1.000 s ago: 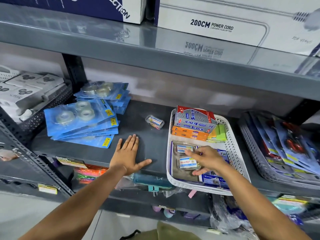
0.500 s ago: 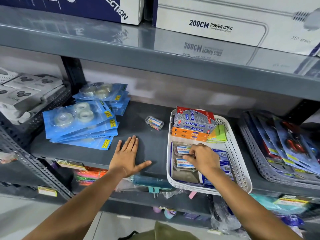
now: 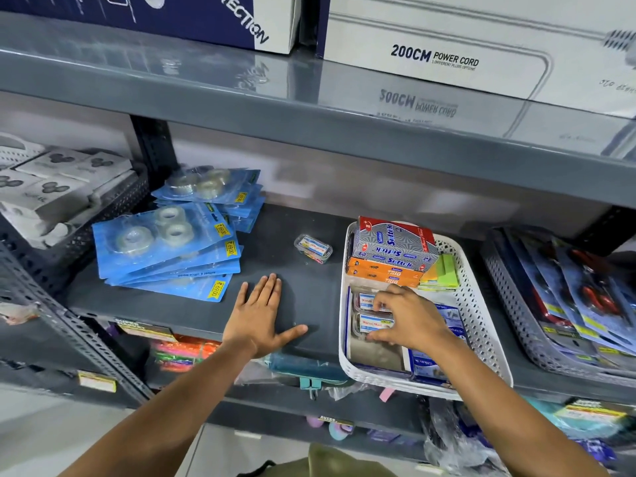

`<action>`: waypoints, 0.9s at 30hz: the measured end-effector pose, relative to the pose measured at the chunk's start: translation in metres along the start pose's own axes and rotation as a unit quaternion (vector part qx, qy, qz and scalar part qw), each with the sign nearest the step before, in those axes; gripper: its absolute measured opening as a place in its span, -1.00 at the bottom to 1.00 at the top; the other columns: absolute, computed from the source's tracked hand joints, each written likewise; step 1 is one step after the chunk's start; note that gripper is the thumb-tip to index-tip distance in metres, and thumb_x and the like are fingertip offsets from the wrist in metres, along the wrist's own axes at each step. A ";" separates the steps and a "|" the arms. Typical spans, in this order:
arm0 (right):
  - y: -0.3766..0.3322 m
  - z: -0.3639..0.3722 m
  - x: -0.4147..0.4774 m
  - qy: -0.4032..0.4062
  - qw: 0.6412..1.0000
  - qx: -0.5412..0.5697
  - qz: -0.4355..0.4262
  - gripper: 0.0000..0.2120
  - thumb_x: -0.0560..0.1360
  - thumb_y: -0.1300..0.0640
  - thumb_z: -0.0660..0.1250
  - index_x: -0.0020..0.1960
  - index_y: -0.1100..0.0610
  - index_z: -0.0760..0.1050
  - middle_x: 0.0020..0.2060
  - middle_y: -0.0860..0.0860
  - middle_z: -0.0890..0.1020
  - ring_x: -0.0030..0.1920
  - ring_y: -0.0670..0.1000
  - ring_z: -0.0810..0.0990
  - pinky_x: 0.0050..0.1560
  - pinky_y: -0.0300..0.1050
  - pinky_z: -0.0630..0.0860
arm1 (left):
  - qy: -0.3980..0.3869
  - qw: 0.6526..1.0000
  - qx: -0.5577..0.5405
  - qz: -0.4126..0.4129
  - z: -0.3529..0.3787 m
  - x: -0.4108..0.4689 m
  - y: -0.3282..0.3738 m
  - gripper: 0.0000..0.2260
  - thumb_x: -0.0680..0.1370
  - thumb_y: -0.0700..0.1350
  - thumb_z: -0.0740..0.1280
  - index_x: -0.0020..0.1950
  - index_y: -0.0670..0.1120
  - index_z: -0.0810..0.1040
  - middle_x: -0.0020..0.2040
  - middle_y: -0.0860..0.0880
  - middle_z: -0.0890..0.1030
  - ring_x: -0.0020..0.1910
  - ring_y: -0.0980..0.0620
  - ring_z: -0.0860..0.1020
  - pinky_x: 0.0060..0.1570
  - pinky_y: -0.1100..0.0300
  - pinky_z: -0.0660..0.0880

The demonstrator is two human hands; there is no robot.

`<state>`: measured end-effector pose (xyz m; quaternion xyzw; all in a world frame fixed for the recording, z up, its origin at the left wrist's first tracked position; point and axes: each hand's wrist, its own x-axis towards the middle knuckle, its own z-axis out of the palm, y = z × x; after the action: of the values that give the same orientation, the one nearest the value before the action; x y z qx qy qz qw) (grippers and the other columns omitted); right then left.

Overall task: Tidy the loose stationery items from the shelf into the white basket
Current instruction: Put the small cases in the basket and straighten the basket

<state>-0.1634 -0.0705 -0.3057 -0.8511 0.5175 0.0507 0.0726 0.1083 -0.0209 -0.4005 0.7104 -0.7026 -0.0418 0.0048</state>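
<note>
A last small clear box lies loose on the shelf, nearer the flat, open left hand; the right hand pinches a box inside the white basket.

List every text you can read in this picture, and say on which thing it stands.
"200CM POWER CORD": white box, top shelf.
"TECTION", cut off: blue box.
"Softek": grey box in the white basket.
"69.00": yellow stickers on tape packs.
Small plastic cases, right basket's packs, shelf tags: too blurred.
</note>
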 end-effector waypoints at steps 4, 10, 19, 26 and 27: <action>-0.001 -0.015 0.017 0.017 0.998 0.067 -0.013 -0.57 0.28 -0.26 0.46 0.02 -0.05 0.49 0.07 -0.10 0.53 0.07 -0.02 0.52 -0.01 -0.06 0.52 | 0.004 1.000 -0.014 0.003 0.002 0.000 -0.001 0.07 0.26 0.58 -0.34 0.56 -0.13 -0.19 0.58 -0.05 -0.15 0.54 0.02 -0.21 0.49 -0.08 -0.27; -0.040 -0.028 0.072 0.120 0.983 0.124 -0.057 -0.72 0.41 -0.08 0.40 0.02 0.06 0.53 0.00 0.04 0.58 -0.02 0.08 0.58 0.03 -0.02 0.53 | 0.013 1.000 -0.020 0.002 -0.001 0.000 -0.001 0.12 0.22 0.57 -0.38 0.57 -0.15 -0.14 0.59 -0.06 -0.12 0.55 0.01 -0.16 0.50 -0.07 -0.24; -0.096 -0.008 0.151 0.012 0.998 -0.012 -0.062 -0.42 0.50 0.05 0.34 0.41 0.24 0.22 0.36 0.19 0.33 0.36 0.22 0.30 0.28 0.05 0.38 | 0.011 0.999 -0.031 0.010 -0.002 0.000 -0.002 0.06 0.30 0.55 -0.27 0.56 -0.17 -0.16 0.58 -0.09 -0.14 0.55 -0.01 -0.18 0.49 -0.07 -0.28; -0.097 0.007 0.165 0.003 0.999 -0.003 -0.036 -0.55 0.45 0.13 0.39 0.30 0.14 0.36 0.29 0.13 0.44 0.31 0.21 0.39 0.21 0.05 0.46 | 0.010 0.999 -0.031 0.017 -0.005 0.001 -0.002 0.06 0.28 0.55 -0.29 0.56 -0.16 -0.20 0.58 -0.09 -0.16 0.55 -0.01 -0.20 0.48 -0.09 -0.30; -0.098 0.006 0.165 0.006 0.999 -0.011 -0.040 -0.54 0.43 0.12 0.41 0.27 0.13 0.37 0.26 0.12 0.46 0.28 0.21 0.42 0.17 0.05 0.48 | 0.009 0.999 -0.033 0.018 -0.005 0.001 -0.002 0.06 0.28 0.55 -0.28 0.56 -0.16 -0.20 0.58 -0.09 -0.16 0.55 -0.01 -0.21 0.48 -0.08 -0.31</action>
<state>-0.0010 -0.1691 -0.3317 -0.8720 0.4831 0.0483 0.0625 0.1105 -0.0220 -0.3960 0.6976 -0.7133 -0.0583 0.0350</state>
